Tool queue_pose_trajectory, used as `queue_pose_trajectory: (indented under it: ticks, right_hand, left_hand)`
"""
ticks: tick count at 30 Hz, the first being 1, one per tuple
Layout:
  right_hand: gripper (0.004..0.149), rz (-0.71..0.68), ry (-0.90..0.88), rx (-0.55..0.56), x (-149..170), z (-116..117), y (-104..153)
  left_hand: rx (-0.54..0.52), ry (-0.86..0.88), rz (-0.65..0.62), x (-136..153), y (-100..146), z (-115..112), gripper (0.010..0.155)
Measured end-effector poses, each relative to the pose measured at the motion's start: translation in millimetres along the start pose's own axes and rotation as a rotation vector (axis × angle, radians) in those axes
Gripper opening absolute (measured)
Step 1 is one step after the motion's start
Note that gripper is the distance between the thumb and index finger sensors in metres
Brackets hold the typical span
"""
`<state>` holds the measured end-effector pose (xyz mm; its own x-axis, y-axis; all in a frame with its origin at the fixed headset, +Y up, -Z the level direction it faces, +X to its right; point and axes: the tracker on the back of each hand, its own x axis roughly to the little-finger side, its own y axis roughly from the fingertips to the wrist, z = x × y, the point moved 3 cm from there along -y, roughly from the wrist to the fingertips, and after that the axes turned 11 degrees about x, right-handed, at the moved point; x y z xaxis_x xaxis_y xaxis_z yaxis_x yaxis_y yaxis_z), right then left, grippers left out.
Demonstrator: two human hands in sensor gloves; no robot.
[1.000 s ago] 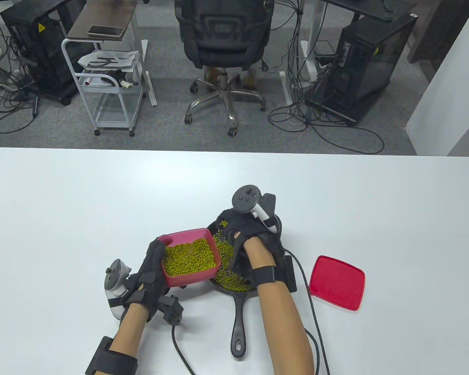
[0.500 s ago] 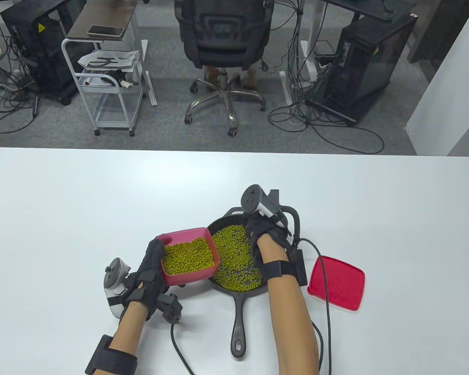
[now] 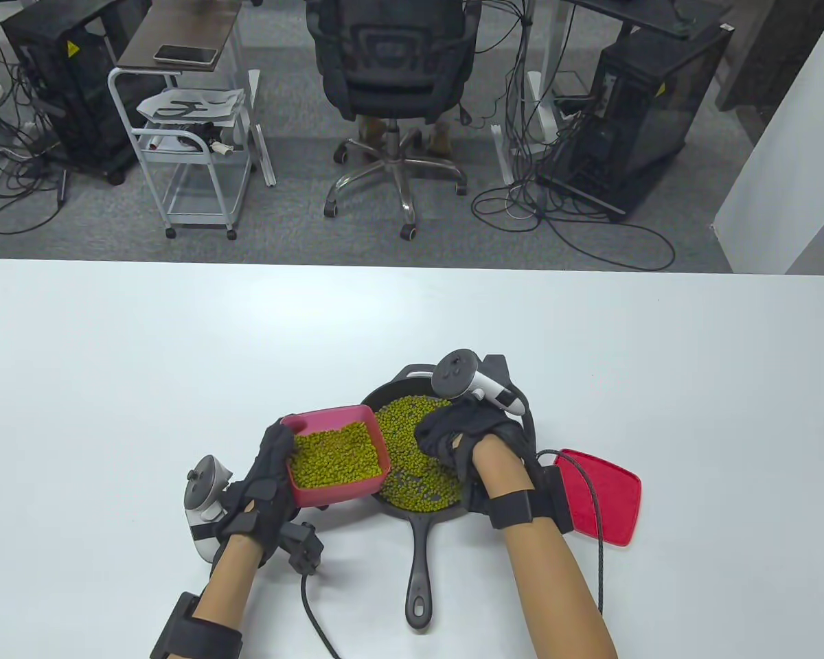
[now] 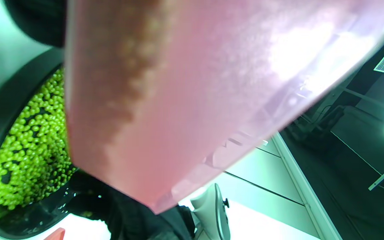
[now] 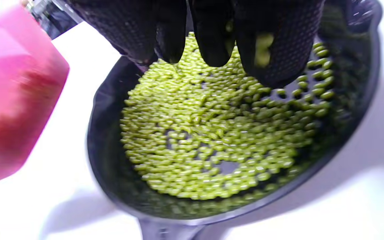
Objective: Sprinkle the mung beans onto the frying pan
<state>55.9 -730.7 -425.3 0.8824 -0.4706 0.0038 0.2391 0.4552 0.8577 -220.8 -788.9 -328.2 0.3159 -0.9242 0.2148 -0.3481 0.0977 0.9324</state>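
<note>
At the left, the left hand [image 3: 257, 491] grips the pink square plastic tub [image 3: 338, 454] by its near-left wall; the tub, full of green mung beans [image 3: 333, 456], overhangs the left rim of the black cast-iron frying pan [image 3: 415, 542]. The pan sits on the white surface [image 3: 110, 357] with its handle pointing toward the person, and a loose layer of beans lies across its floor with dark gaps showing. Above the pan's right half the right hand [image 3: 463, 432] hovers, its fingers [image 5: 272, 43] bunched narrow and pointing down, with 1 or 2 beans apparently caught at the tips. To sprinkle well, I would rub the fingertips apart slowly over the bare patches, keeping the hand inside the rim. Farthest right lies the red square plastic lid [image 3: 608, 491].
</note>
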Motion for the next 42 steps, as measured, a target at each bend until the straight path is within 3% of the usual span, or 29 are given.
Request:
queue_pose_trajectory:
  ticks: [9, 14, 20, 24, 29, 33, 38, 42]
  right_hand:
    - [0.054, -0.112, -0.135, 0.049, -23, -21, 22]
    - [0.053, -0.277, -0.189, 0.107, -62, -33, 50]
    - [0.051, -0.404, -0.052, 0.089, -116, -4, 60]
    - [0.053, -0.347, 0.166, 0.098, -132, 23, 52]
    - [0.079, -0.261, 0.247, 0.008, -136, 43, 43]
    - [0.084, -0.214, 0.279, 0.004, -139, 50, 40]
    - [0.078, -0.204, 0.245, 0.006, -141, 54, 38]
    - [0.064, -0.264, 0.171, 0.049, -146, 55, 37]
  left_hand:
    - [0.005, -0.013, 0.009, 2, -1, -2, 0.08]
    - [0.012, -0.029, 0.017, 4, -4, -6, 0.08]
    - [0.027, -0.027, 0.008, 4, -4, -12, 0.08]
    - [0.027, -0.019, 0.003, 6, -2, -13, 0.08]
    - [-0.002, -0.023, 0.002, 7, 0, -14, 0.08]
    - [0.038, 0.008, -0.006, 9, -1, -16, 0.079]
    - [0.002, -0.014, -0.016, 12, 0, -15, 0.079]
    - [-0.008, 0.003, -0.017, 13, 0, -14, 0.079]
